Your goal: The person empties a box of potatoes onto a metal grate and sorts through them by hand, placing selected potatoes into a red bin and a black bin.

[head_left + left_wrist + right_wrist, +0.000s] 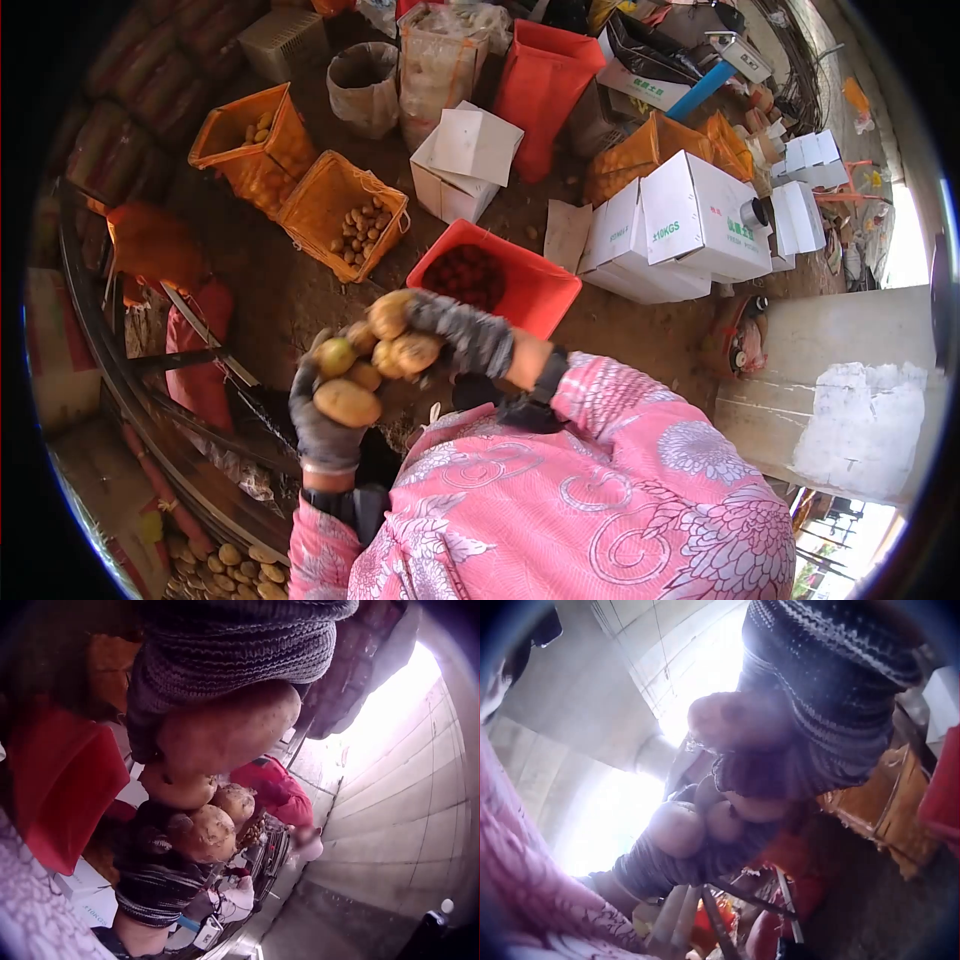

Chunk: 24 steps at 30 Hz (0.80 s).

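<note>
In the head view my left hand, in a grey knit glove, cups several potatoes. Among them are a large oval potato and a greenish one. My right hand, in a striped dark glove, grips more potatoes beside them, and the two handfuls come together. The left wrist view has a big potato under the left glove, with the right hand behind round potatoes. From the right wrist, a blurred potato sticks out of the right glove.
A red bin with dark contents stands just beyond the hands. Orange crates holding potatoes are at the upper left, white cartons to the right. A curved metal rail runs along the left, near loose potatoes.
</note>
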Motion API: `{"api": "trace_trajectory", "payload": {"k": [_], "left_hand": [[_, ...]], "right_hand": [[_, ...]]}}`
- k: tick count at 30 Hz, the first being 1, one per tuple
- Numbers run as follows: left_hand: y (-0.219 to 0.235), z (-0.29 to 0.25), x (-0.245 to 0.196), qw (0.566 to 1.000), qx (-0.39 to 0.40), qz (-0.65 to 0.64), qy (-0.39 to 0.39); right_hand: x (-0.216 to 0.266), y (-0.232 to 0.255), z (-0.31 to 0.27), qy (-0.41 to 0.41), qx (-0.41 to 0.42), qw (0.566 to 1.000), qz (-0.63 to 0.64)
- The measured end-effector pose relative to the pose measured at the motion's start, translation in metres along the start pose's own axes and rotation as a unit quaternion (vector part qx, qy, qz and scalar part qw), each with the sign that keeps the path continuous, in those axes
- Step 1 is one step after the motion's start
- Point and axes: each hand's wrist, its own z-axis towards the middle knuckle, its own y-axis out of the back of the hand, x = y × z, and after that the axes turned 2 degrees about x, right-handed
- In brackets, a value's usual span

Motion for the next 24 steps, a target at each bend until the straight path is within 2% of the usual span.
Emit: {"api": "trace_trajectory", "payload": {"k": [2, 4, 6, 7, 8, 9, 10, 11, 12, 13, 14, 16, 18, 20, 21, 22, 23, 24], "left_hand": [[-0.010, 0.034, 0.018, 0.999, 0.038, 0.014, 0.026], [-0.030, 0.058, 0.030, 0.986, 0.130, 0.064, 0.082], [-0.040, 0.079, 0.046, 0.974, 0.120, 0.144, 0.128], [-0.040, 0.079, 0.044, 0.976, 0.116, 0.140, 0.124], [-0.042, 0.078, 0.041, 0.952, 0.073, 0.268, 0.129], [-0.042, 0.078, 0.039, 0.909, 0.028, 0.393, 0.134], [-0.031, 0.077, 0.034, 0.910, 0.024, 0.392, 0.131], [-0.007, 0.070, 0.022, 0.895, 0.055, 0.439, 0.063], [0.016, 0.060, 0.009, 0.871, 0.084, 0.483, -0.004], [0.029, 0.046, -0.007, 0.885, 0.078, 0.458, 0.001], [0.037, 0.028, -0.022, 0.899, 0.072, 0.433, 0.006], [0.045, -0.026, -0.034, 0.917, 0.006, 0.384, -0.106], [0.065, -0.083, -0.038, 0.937, -0.150, 0.279, -0.147], [0.103, -0.151, -0.031, 0.940, -0.232, 0.150, -0.200], [0.112, -0.180, -0.019, 0.934, -0.245, 0.145, -0.213], [0.118, -0.207, -0.004, 0.919, -0.253, 0.137, -0.270], [0.122, -0.225, 0.008, 0.896, -0.263, 0.127, -0.334], [0.133, -0.241, 0.020, 0.876, -0.288, 0.119, -0.367]], "right_hand": [[0.020, 0.028, -0.020, 0.016, -0.058, 0.998, -0.003], [0.047, 0.060, -0.037, 0.074, -0.090, 0.977, -0.181], [0.072, 0.085, -0.056, 0.047, -0.118, 0.950, -0.285], [0.086, 0.094, -0.065, -0.057, -0.177, 0.929, -0.320], [0.098, 0.102, -0.071, -0.158, -0.232, 0.893, -0.351], [0.103, 0.113, -0.072, -0.203, -0.248, 0.831, -0.455], [0.104, 0.129, -0.071, -0.243, -0.259, 0.755, -0.552], [0.101, 0.153, -0.073, -0.244, -0.253, 0.757, -0.550], [0.095, 0.180, -0.075, -0.201, -0.260, 0.707, -0.626], [0.089, 0.195, -0.073, -0.154, -0.264, 0.650, -0.696], [0.093, 0.176, -0.063, -0.212, -0.345, 0.726, -0.557], [0.093, 0.156, -0.042, -0.190, -0.403, 0.794, -0.413], [0.089, 0.155, -0.015, -0.212, -0.361, 0.802, -0.426], [0.084, 0.153, 0.019, -0.238, -0.309, 0.808, -0.442], [0.080, 0.149, 0.039, -0.239, -0.269, 0.819, -0.446], [0.075, 0.142, 0.060, -0.241, -0.225, 0.829, -0.452], [0.069, 0.128, 0.081, -0.237, -0.209, 0.819, -0.479], [0.059, 0.128, 0.105, -0.241, -0.175, 0.826, -0.479]]}}
